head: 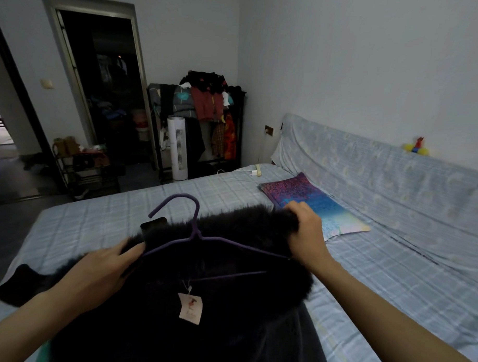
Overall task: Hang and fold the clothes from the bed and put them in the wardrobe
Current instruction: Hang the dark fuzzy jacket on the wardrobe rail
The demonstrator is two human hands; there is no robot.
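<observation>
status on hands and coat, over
Left hand grips black coat beside purple hanger. Right hand grips fur collar. Hanger lies in the neck, coat over bed. Pillow near right hand.

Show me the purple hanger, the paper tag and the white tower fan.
purple hanger (pixel 196 230), head view, neck below the hook.
paper tag (pixel 190 308), head view, its middle.
white tower fan (pixel 177 149), head view, front grille.

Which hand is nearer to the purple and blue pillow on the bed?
Right. The right hand grips the fur collar just beside the pillow; the left hand holds the coat across the hanger from it.
</observation>
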